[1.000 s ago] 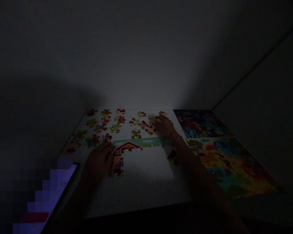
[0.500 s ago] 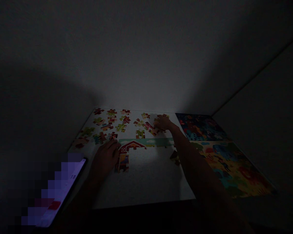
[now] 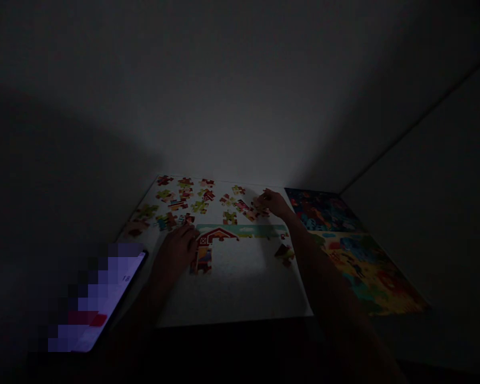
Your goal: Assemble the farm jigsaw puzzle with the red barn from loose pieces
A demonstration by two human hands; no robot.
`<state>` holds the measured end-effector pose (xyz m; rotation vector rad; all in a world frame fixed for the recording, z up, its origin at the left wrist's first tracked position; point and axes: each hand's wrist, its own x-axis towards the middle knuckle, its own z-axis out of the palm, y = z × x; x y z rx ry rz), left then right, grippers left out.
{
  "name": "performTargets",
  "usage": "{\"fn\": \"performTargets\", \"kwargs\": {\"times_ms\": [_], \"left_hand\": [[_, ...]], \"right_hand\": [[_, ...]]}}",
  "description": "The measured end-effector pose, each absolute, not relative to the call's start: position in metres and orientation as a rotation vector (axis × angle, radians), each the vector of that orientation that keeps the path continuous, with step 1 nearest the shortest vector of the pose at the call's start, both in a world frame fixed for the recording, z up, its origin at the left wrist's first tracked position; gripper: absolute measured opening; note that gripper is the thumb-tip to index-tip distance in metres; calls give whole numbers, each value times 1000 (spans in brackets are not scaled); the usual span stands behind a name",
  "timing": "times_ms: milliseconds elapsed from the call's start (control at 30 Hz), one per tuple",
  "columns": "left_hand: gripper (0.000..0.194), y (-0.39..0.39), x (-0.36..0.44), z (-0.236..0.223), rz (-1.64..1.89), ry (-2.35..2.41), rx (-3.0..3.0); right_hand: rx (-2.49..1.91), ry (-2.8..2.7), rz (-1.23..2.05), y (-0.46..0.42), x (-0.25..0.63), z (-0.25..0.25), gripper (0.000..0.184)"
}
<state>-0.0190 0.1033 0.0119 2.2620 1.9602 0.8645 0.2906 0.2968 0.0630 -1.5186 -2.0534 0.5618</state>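
The scene is very dark. A part-built jigsaw (image 3: 224,236) with a red barn and a strip of sky lies on a white board (image 3: 240,288). My left hand (image 3: 176,253) rests flat, fingers out, at the jigsaw's left edge beside the barn. My right hand (image 3: 275,204) reaches to the far side of the board among the loose pieces (image 3: 248,209); its fingers curl over them, and I cannot make out whether a piece is held. Several more loose pieces (image 3: 180,200) are spread over the far left of the board.
Two finished colourful puzzles lie to the right, a dark one (image 3: 320,209) and a yellow-orange one (image 3: 368,272). A lit phone screen (image 3: 100,298) stands at the lower left. A wall rises right behind the board. A single loose piece (image 3: 285,253) lies near my right forearm.
My right hand has shifted slightly among the far pieces. My left hand stays at the barn. The view has drifted, so the board sits a little higher and further left.
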Motion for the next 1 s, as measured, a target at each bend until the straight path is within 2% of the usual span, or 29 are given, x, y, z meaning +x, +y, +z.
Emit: {"fn": "performTargets", "kwargs": {"times_ms": [267,667,1000], "left_hand": [[30,103,-17,15,842,1959,2258],[27,101,-16,17,878,1934,2230],[26,101,-14,17,903,1937,2236]], "right_hand": [[-1488,-1722,948,253,289,52,24],[-1328,-1642,1164,161,273,45,34],[-1418,-1606,1198,46,227,41,27]]}}
